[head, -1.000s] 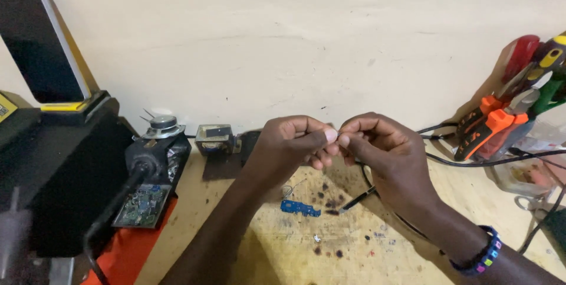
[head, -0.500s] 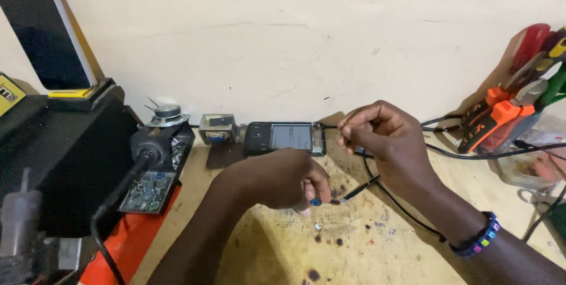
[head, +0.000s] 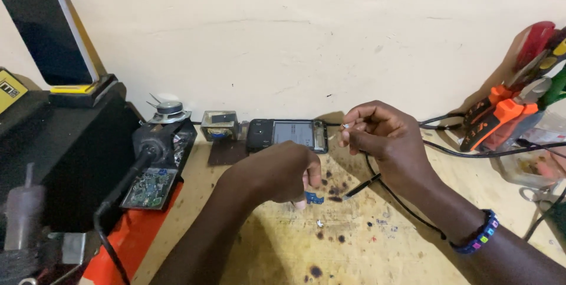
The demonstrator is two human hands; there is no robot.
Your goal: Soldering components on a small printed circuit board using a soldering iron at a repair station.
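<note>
My left hand [head: 277, 173] is down on the wooden workbench [head: 365, 249], its fingertips closed on a small blue part [head: 313, 197]. My right hand [head: 383, 137] is held above the bench a little to the right, pinching a tiny light-coloured piece [head: 346, 125] between thumb and fingers. A thin black wire [head: 377, 182] hangs from that hand down to the bench. A beaded bracelet [head: 477, 235] sits on my right wrist. A dark phone-like device [head: 289, 134] lies on its back against the wall, just behind both hands.
A small transformer [head: 219, 125] and a speaker [head: 168, 110] stand left of the device. A green circuit board [head: 147, 187] lies on an orange surface [head: 127, 243]. A large black box [head: 65, 155] fills the left. Orange and red hand tools [head: 513, 105] and black cables [head: 489, 152] crowd the right.
A second ago both hands met in the air, fingertips together. My left hand has dropped to the bench onto the blue part; my right hand stayed raised with the tiny piece.
</note>
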